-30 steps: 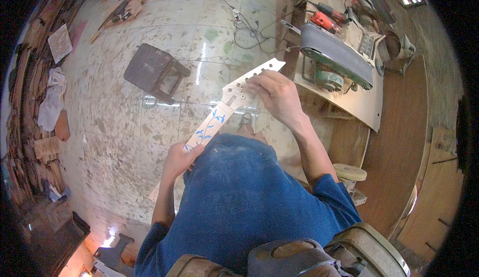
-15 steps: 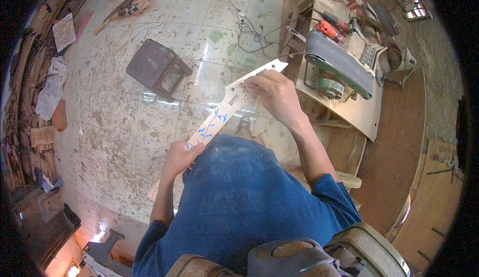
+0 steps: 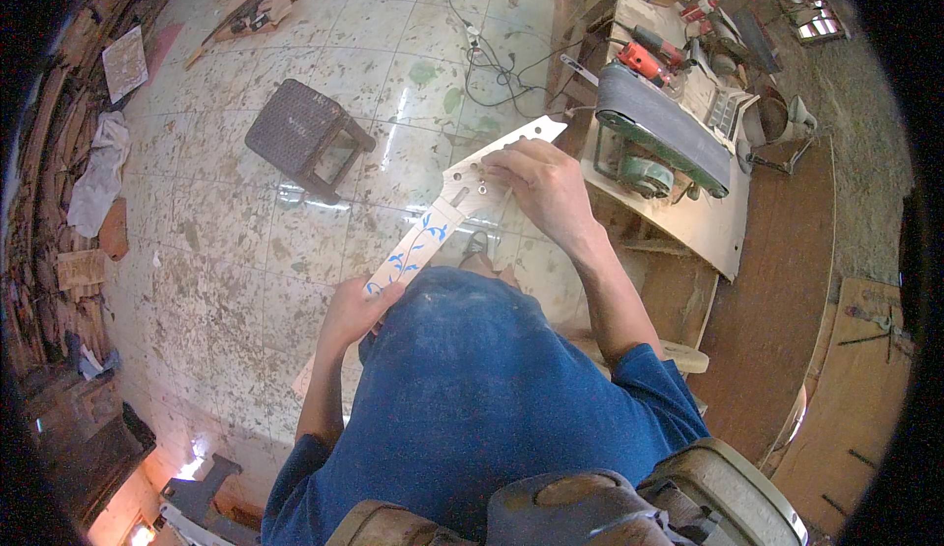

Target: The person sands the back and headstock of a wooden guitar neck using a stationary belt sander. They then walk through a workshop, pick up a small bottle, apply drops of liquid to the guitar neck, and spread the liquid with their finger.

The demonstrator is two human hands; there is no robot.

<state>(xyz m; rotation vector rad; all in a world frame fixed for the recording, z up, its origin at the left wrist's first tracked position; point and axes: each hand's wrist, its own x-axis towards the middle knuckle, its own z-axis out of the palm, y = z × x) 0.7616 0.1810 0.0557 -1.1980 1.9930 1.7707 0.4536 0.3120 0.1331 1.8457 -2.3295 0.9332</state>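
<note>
A pale wooden guitar neck [image 3: 414,244] with a blue vine-and-leaf pattern slants across in front of me, its headstock up and to the right. My left hand [image 3: 358,310] is closed round the neck below the pattern, thumb on its face. At the headstock [image 3: 468,176], which has a row of round holes, my right hand [image 3: 541,181] is closed, thumb and fingertips pinched together over the holes. Whatever lies between those fingertips is hidden. One hole beside them shows a metallic ring. The neck's far lower end passes behind my left forearm.
A dark woven-top stool [image 3: 307,136] stands ahead on the stained tile floor. To the right, a workbench [image 3: 723,236] carries a belt sander [image 3: 664,123] and a red power tool [image 3: 644,62]. Cables [image 3: 506,79] lie on the floor beside it. Stacked timber [image 3: 49,182] lines the left.
My view has shifted very slightly. Both hands keep their places on the guitar neck, with no clear movement of the right fingertips.
</note>
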